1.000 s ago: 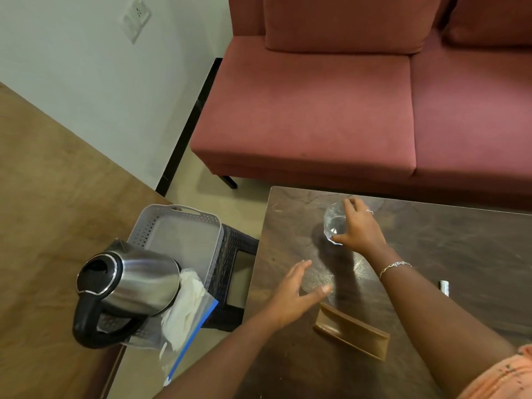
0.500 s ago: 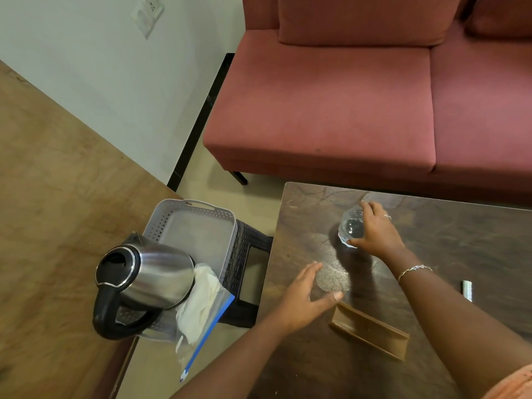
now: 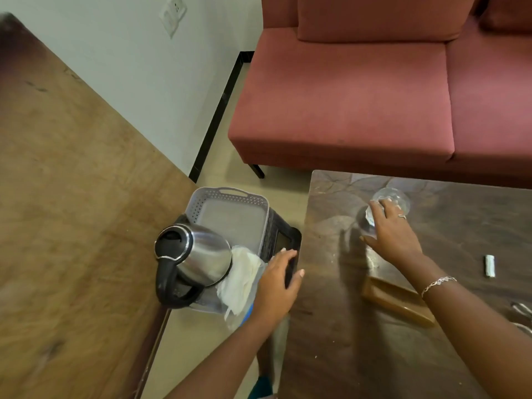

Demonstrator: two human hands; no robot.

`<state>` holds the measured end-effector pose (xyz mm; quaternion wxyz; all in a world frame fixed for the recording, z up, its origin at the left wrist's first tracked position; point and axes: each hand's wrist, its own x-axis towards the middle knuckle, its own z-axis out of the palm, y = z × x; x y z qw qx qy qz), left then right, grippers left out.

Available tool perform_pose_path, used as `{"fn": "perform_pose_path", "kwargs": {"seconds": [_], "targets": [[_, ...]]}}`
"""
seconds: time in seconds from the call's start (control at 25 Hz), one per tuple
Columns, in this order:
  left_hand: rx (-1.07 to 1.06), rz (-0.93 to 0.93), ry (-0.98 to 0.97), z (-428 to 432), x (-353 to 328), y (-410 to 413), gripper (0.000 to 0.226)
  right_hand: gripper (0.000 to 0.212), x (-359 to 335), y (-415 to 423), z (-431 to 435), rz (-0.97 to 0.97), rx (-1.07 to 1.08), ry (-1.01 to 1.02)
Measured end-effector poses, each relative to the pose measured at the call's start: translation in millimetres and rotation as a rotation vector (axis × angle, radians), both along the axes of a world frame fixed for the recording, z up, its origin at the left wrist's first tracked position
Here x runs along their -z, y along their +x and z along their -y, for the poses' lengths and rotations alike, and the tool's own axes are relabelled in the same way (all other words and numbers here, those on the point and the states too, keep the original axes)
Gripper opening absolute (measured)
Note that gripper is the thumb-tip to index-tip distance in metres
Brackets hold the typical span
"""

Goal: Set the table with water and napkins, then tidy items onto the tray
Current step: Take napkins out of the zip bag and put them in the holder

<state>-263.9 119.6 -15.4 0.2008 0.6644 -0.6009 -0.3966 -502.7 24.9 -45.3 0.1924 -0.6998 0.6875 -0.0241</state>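
Observation:
A clear glass [image 3: 393,198] stands near the far left part of the dark wooden table [image 3: 345,326]; my right hand [image 3: 391,231] is wrapped around its near side. My left hand [image 3: 276,286] hovers open, fingers apart, off the table's left edge, right beside the white napkins in a clear bag [image 3: 240,280]. These lie in a grey perforated tray [image 3: 230,211] on a black stool. A steel kettle [image 3: 193,257] with a black handle stands at the tray's near end. A wooden napkin holder [image 3: 397,302] lies on the table near my right forearm.
A red sofa [image 3: 359,96] runs along the table's far side. A large brown wooden surface [image 3: 66,226] fills the left. A small white object [image 3: 489,264] and some metal cutlery [image 3: 522,312] lie on the table's right part.
My left hand has left the table top and moved left, over the stool toward the napkin bag. My right hand stays on the glass. The camera has turned leftward.

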Motion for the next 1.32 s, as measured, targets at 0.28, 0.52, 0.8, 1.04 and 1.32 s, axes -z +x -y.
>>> {"fn": "perform_pose_path", "kwargs": {"seconds": [0.28, 0.52, 0.8, 1.04, 1.32], "targets": [[-0.09, 0.088, -0.04, -40, -5, 104, 0.034, 0.07, -16, 113, -69, -0.059, -0.334, -0.165], [-0.083, 0.108, 0.003, -39, 1, 149, 0.033, 0.05, 11, 184, -91, -0.04, -0.697, -0.326], [-0.046, 0.093, 0.004, -28, 1, 164, 0.034, 0.037, 36, 196, -94, -0.16, -0.839, -0.186], [-0.032, 0.045, 0.025, -29, 1, 174, 0.033, 0.01, 30, 212, -78, -0.111, -0.858, -0.157], [-0.033, -0.016, -0.08, -35, -15, 191, 0.025, 0.018, 1, 232, -72, -0.095, -0.88, -0.172]]}}
